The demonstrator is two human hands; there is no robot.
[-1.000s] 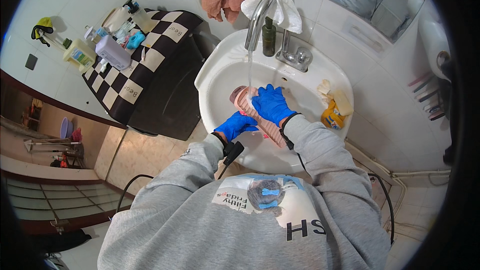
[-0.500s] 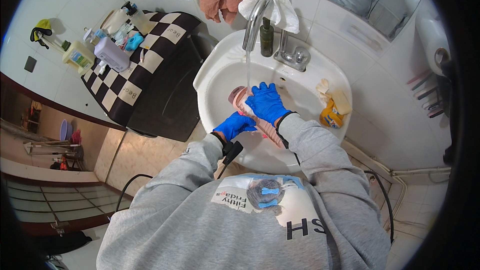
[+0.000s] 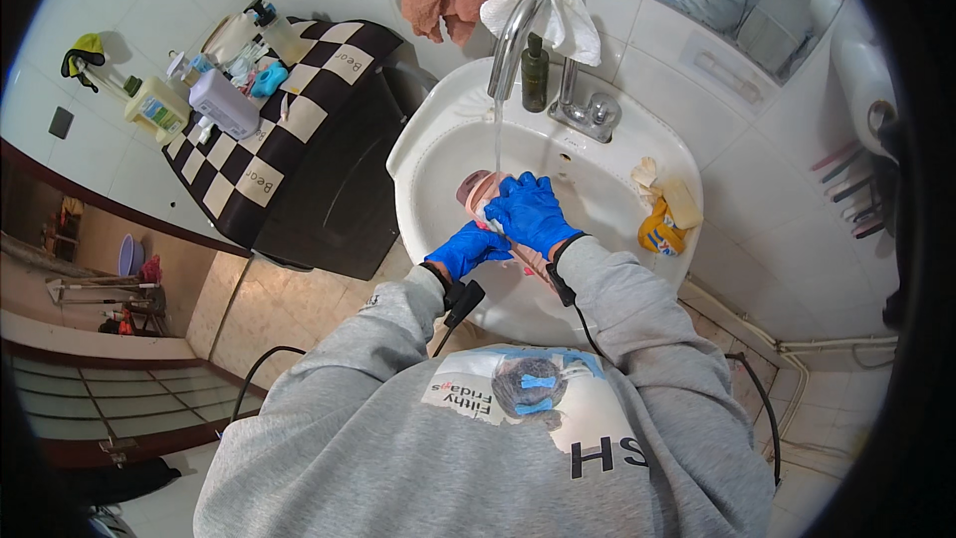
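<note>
A pink slipper (image 3: pixel 476 189) is held at a slant over the white sink basin (image 3: pixel 428 204), its far end close to the running water (image 3: pixel 498 134). My left hand (image 3: pixel 468 248), in a blue rubber glove, is closed around the slipper's near left side. Across its upper face lies my gloved right hand (image 3: pixel 534 213), fingers bent and pressed down. Something white, foam or cloth, shows under the right fingertips; what that hand holds is mostly hidden. Bright pink bits show beside the left fingers and below them, too small to name.
A chrome faucet (image 3: pixel 513 45) with a white cloth (image 3: pixel 563 15) over it arches above the basin. Behind it stands a dark green bottle (image 3: pixel 534 75). A soap bar (image 3: pixel 682 201) and yellow wrapper (image 3: pixel 661 229) lie on the right rim. Bottles stand on the checkered cover (image 3: pixel 239 174) at left.
My right hand has slid slightly toward the near right along the slipper, covering more of its ridged near part. My left hand keeps its hold, and the water still runs.
</note>
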